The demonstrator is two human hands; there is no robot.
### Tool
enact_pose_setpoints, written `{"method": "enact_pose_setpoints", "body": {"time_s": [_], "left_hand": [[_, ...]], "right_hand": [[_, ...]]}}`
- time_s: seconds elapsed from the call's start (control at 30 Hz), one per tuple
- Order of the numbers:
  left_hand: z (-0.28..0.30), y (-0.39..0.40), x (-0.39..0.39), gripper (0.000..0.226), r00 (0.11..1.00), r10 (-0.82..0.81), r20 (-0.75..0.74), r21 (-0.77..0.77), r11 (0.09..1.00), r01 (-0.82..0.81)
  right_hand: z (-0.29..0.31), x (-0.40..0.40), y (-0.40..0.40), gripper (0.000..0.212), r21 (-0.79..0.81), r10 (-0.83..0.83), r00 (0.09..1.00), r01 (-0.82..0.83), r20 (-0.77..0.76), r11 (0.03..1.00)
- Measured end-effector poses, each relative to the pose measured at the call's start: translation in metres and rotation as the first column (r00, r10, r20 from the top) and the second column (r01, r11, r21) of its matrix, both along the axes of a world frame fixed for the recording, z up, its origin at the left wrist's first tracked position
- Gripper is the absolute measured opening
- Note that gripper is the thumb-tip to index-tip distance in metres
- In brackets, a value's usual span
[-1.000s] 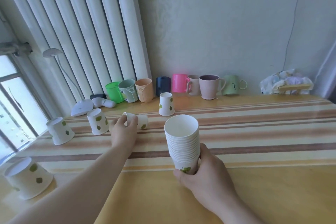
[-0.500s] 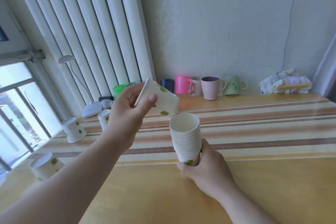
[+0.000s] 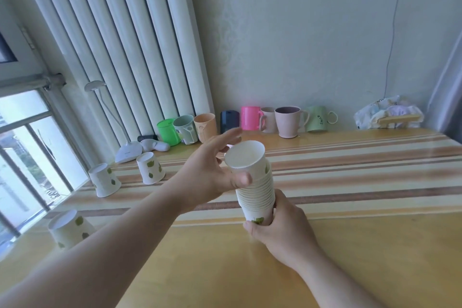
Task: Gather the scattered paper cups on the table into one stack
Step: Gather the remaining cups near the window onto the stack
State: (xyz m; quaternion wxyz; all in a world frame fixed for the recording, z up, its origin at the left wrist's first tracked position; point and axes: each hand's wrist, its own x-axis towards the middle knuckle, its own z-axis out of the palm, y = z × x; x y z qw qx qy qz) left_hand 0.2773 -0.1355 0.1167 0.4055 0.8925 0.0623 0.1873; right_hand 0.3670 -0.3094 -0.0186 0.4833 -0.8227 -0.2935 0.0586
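My right hand (image 3: 282, 230) grips the bottom of a tall stack of white paper cups (image 3: 258, 195) with green leaf prints, held upright just above the table. The top cup (image 3: 246, 155) sits in the stack, slightly tilted. My left hand (image 3: 207, 172) is beside it with fingers spread, the thumb resting against the stack's side and the fingers behind the rim. Three loose paper cups stand upside down at the left: one (image 3: 150, 167), one (image 3: 103, 180), and one near the edge (image 3: 70, 229).
A row of coloured mugs (image 3: 250, 121) lines the back wall. A white desk lamp (image 3: 127, 152) stands at the back left by the radiator. A crumpled bag (image 3: 387, 115) lies at the back right. The striped tablecloth (image 3: 350, 170) covers the far half of the wooden table (image 3: 250, 282).
My left hand lifted a cup off the table, carried it right and set it into the top of the stack. Its fingers have now spread apart. The right hand kept hold of the stack.
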Motion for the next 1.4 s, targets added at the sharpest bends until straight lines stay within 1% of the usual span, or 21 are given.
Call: {"method": "enact_pose_setpoints", "body": {"time_s": [0.07, 0.13, 0.17, 0.2, 0.23, 0.33, 0.37, 0.43, 0.53, 0.6, 0.67, 0.77, 0.83, 0.9, 1.03, 1.1, 1.17, 1.27, 1.3, 1.37, 1.4], "left_hand": [[-0.008, 0.006, 0.007, 0.087, 0.999, 0.008, 0.044, -0.213, 0.977, 0.002], [-0.017, 0.019, 0.023, 0.061, 0.98, 0.191, 0.061, -0.432, 0.89, -0.147], [-0.021, 0.027, 0.031, 0.042, 0.953, 0.3, 0.044, -0.434, 0.865, -0.252], [-0.033, 0.039, 0.055, 0.024, 0.925, 0.381, 0.003, -0.403, 0.847, -0.348], [-0.044, 0.05, 0.077, 0.024, 0.909, 0.413, -0.054, -0.343, 0.847, -0.405], [-0.059, 0.069, 0.109, 0.066, 0.896, 0.418, -0.149, -0.192, 0.877, -0.441], [-0.059, 0.072, 0.119, 0.071, 0.897, 0.42, -0.141, -0.088, 0.897, -0.434], [-0.058, 0.082, 0.146, 0.077, 0.897, 0.412, -0.159, 0.202, 0.903, -0.379], [-0.058, 0.088, 0.176, 0.086, 0.861, 0.455, -0.228, 0.574, 0.777, -0.259], [-0.058, 0.091, 0.189, 0.095, 0.827, 0.493, -0.269, 0.736, 0.659, -0.153], [-0.055, 0.096, 0.199, 0.095, 0.809, 0.484, -0.332, 0.794, 0.607, -0.038], [-0.053, 0.104, 0.203, 0.086, 0.776, 0.439, -0.453, 0.8, 0.584, 0.137], [-0.055, 0.111, 0.199, 0.08, 0.774, 0.455, -0.441, 0.817, 0.561, 0.136], [-0.054, 0.12, 0.189, 0.071, 0.798, 0.481, -0.363, 0.826, 0.563, 0.035], [-0.059, 0.137, 0.156, 0.059, 0.817, 0.506, -0.278, 0.688, 0.699, -0.198], [-0.064, 0.142, 0.134, 0.073, 0.786, 0.543, -0.297, 0.587, 0.753, -0.298], [-0.07, 0.144, 0.111, 0.085, 0.752, 0.547, -0.369, 0.5, 0.799, -0.335], [-0.076, 0.135, 0.075, 0.101, 0.763, 0.453, -0.462, 0.315, 0.888, -0.336], [-0.077, 0.131, 0.065, 0.096, 0.78, 0.417, -0.467, 0.225, 0.909, -0.351], [-0.078, 0.123, 0.047, 0.062, 0.839, 0.35, -0.417, 0.047, 0.93, -0.365], [-0.079, 0.117, 0.038, 0.052, 0.865, 0.323, -0.384, -0.043, 0.93, -0.366]], "right_hand": [[-0.002, -0.002, 0.0, 0.043, 0.006, 0.012, 1.0, -0.012, -0.007, 1.0], [0.001, -0.007, 0.0, 0.043, -0.001, 0.026, 1.0, -0.026, 0.0, 1.0], [0.004, -0.01, 0.001, 0.044, 0.0, 0.029, 1.0, -0.029, -0.001, 1.0], [-0.001, 0.001, 0.006, 0.045, 0.006, 0.016, 1.0, -0.016, -0.006, 1.0], [-0.004, 0.009, 0.01, 0.045, 0.009, 0.007, 1.0, -0.007, -0.007, 1.0], [-0.002, 0.003, 0.005, 0.047, -0.008, 0.001, 1.0, -0.001, 0.011, 1.0], [-0.003, -0.002, 0.002, 0.05, -0.015, 0.005, 1.0, -0.005, 0.009, 1.0], [-0.004, -0.003, 0.002, 0.055, -0.019, 0.0, 1.0, 0.0, 0.015, 1.0], [-0.004, 0.002, 0.006, 0.057, -0.034, -0.016, 1.0, 0.017, 0.022, 0.999], [-0.002, 0.002, 0.008, 0.056, -0.054, -0.015, 0.999, 0.016, 0.03, 0.998], [0.001, 0.002, 0.009, 0.053, -0.051, -0.009, 0.999, 0.011, 0.033, 0.999], [0.004, 0.003, 0.01, 0.052, -0.066, -0.006, 0.999, 0.008, 0.032, 0.998], [0.003, 0.003, 0.009, 0.054, -0.072, -0.007, 1.0, 0.009, 0.025, 0.997], [0.002, 0.002, 0.008, 0.054, -0.069, -0.013, 1.0, 0.015, 0.026, 0.998], [0.0, 0.002, 0.005, 0.054, -0.06, -0.005, 1.0, 0.006, 0.015, 0.998], [0.0, 0.002, 0.004, 0.051, -0.049, -0.006, 1.0, 0.006, 0.006, 0.999], [-0.002, 0.003, 0.005, 0.05, -0.046, -0.007, 1.0, 0.007, -0.001, 0.999], [-0.003, 0.004, 0.005, 0.051, -0.035, -0.012, 1.0, 0.012, -0.003, 0.999], [-0.004, 0.004, 0.005, 0.052, -0.031, -0.015, 1.0, 0.015, -0.004, 0.999], [-0.005, 0.004, 0.005, 0.053, -0.033, -0.013, 1.0, 0.013, -0.012, 0.999], [-0.005, 0.004, 0.005, 0.054, -0.034, -0.013, 1.0, 0.012, -0.021, 0.999]]}}
